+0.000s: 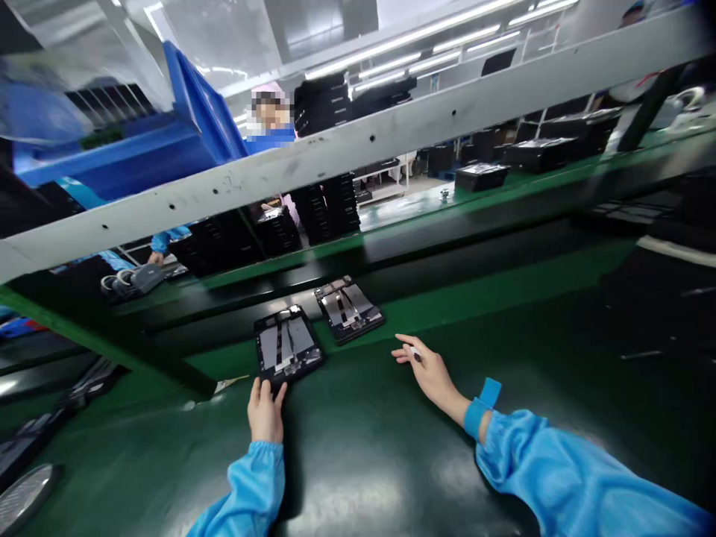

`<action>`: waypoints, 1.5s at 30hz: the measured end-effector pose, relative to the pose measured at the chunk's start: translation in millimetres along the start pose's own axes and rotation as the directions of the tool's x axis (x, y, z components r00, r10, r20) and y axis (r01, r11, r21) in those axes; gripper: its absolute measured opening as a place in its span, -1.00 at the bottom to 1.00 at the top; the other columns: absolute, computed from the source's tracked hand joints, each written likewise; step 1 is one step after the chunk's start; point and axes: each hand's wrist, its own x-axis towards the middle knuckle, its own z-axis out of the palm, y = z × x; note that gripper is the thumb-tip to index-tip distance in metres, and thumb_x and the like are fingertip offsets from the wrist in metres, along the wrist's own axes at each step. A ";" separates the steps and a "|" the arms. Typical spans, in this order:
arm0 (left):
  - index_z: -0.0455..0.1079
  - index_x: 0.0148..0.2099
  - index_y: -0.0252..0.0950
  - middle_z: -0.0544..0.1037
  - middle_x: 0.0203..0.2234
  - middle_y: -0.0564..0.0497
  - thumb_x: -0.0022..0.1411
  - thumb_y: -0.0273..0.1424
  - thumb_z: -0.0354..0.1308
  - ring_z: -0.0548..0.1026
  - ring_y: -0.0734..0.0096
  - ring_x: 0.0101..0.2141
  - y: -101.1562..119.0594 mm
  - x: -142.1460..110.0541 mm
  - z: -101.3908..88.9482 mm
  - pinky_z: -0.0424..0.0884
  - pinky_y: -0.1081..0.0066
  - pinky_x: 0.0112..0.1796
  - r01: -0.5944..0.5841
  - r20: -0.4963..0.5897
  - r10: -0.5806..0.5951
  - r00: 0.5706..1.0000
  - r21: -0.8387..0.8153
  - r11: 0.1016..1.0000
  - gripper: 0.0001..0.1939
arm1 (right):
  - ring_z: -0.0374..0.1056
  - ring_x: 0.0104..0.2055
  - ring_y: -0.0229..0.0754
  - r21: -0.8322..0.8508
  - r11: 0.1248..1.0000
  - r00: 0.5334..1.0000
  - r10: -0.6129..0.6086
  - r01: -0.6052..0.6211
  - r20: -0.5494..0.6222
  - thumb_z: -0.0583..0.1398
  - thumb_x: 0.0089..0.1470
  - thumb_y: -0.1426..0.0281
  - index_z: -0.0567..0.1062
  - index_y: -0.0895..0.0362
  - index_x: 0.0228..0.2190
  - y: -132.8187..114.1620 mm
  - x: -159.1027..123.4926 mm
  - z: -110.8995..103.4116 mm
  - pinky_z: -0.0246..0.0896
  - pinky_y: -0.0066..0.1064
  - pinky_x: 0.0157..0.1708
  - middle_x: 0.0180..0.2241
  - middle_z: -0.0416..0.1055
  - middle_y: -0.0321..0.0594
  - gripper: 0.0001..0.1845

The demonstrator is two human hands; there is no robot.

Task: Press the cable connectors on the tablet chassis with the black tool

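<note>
An opened tablet (286, 344), its silver battery cells and flat cables bare, lies on the green bench. My left hand (265, 410) grips this tablet's near edge, fingers and thumb closed on it. A second opened tablet (350, 309) of the same kind lies just behind and to the right, touched by neither hand. Over the bench to the right, my right hand (430, 371) is partly curled around a small black-and-white pen-like object (415, 353), most of it hidden by the fingers. A blue band (475, 418) circles the right wrist.
A white perforated rail (335, 149) crosses in front, with a blue bin (206, 112) above it. Stacked black trays (324, 209) stand beyond. A green post (112, 335) rises at left; a round metallic object (27, 485) sits lower left. A co-worker's hand (156, 258) shows across the bench.
</note>
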 end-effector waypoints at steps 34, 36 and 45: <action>0.15 0.30 -0.36 0.38 -0.35 -0.02 0.17 0.05 0.06 0.38 0.43 -0.41 -12.2 -143.1 17.9 0.40 0.41 -0.35 -0.699 0.749 0.269 0.605 0.338 0.630 -0.20 | 0.32 0.09 -0.02 -0.190 0.980 0.960 -0.008 0.064 0.280 0.41 -0.23 0.33 0.39 0.09 0.06 -13.8 -70.1 -70.4 0.16 -0.23 0.11 0.08 0.36 -0.10 -0.25; 0.13 0.31 -0.35 0.40 -0.32 -0.02 0.18 0.03 0.10 0.38 0.47 -0.41 -20.3 -153.9 3.9 0.41 0.45 -0.35 -0.748 0.798 0.273 0.538 0.302 0.592 -0.20 | 0.32 0.07 -0.02 -0.256 0.964 0.948 0.009 0.076 0.317 0.41 -0.20 0.36 0.40 0.07 0.06 -18.2 -96.1 -86.3 0.17 -0.22 0.10 0.14 0.30 -0.08 -0.27; 0.16 0.28 -0.29 0.44 -0.30 0.00 0.28 -0.05 0.06 0.37 0.55 -0.48 -13.6 -177.8 -1.6 0.42 0.52 -0.39 -0.829 0.822 0.354 0.446 0.230 0.510 -0.36 | 0.42 -0.06 -0.08 -0.319 0.946 0.967 0.137 -0.064 0.214 0.30 -0.05 0.39 0.42 0.11 0.02 -29.7 -124.7 -102.8 0.28 -0.26 -0.02 -0.07 0.47 -0.12 -0.46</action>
